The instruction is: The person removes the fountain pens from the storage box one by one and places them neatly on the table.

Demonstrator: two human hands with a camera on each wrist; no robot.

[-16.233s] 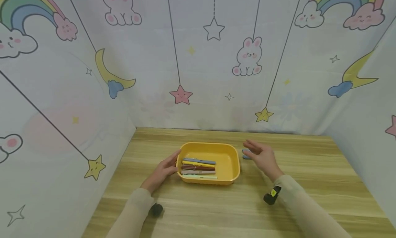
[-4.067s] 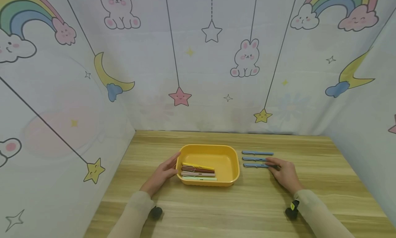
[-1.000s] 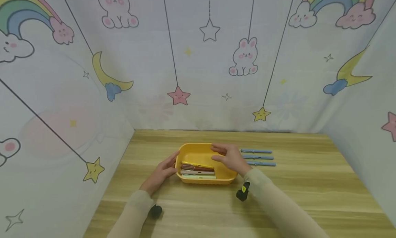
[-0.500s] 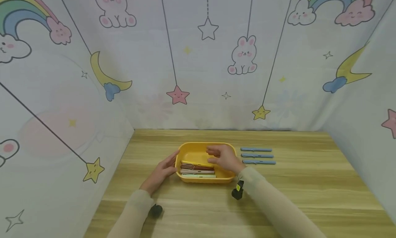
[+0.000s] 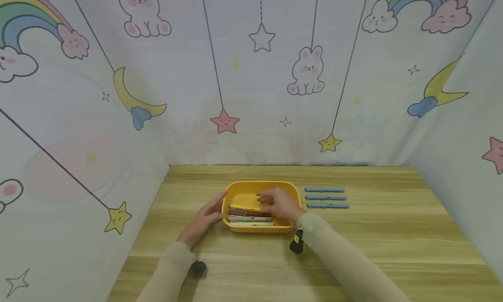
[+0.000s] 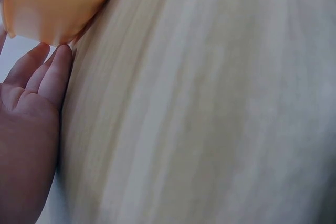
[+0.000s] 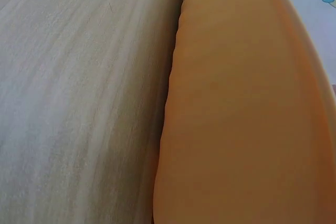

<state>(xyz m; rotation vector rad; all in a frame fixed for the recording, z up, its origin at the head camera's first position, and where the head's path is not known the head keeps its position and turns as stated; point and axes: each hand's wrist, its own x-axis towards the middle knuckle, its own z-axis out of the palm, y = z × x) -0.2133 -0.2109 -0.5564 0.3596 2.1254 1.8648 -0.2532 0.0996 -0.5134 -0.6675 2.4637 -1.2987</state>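
Note:
A yellow tray (image 5: 291, 188) sits on the table with several pens lying side by side in it. Among them are a yellow pen (image 5: 243, 207), brown pens (image 5: 251, 213), a greyish-pink pen (image 5: 251, 218) and a pale green pen (image 5: 251, 224). My left hand (image 5: 203, 219) rests against the tray's left end; in the left wrist view, its fingertips touch the outer wall. Inside the tray, my right hand (image 5: 280, 204) hovers near the yellow pen's right end, thumb and fingers apart. The right wrist view has only the tray's outer side (image 7: 236, 103) and table.
Right of the tray, three blue pens lie in parallel: a back one (image 5: 325, 190), a middle one (image 5: 326, 197) and a front one (image 5: 328, 205). Patterned curtains (image 5: 251, 145) enclose the wooden table (image 5: 251, 267) at the back and both sides.
Since the earliest frame, blue pens have come to lie in a row of three right of the tray, and the tray's blue pen is gone. Lately my right hand moved left and down towards the yellow pen.

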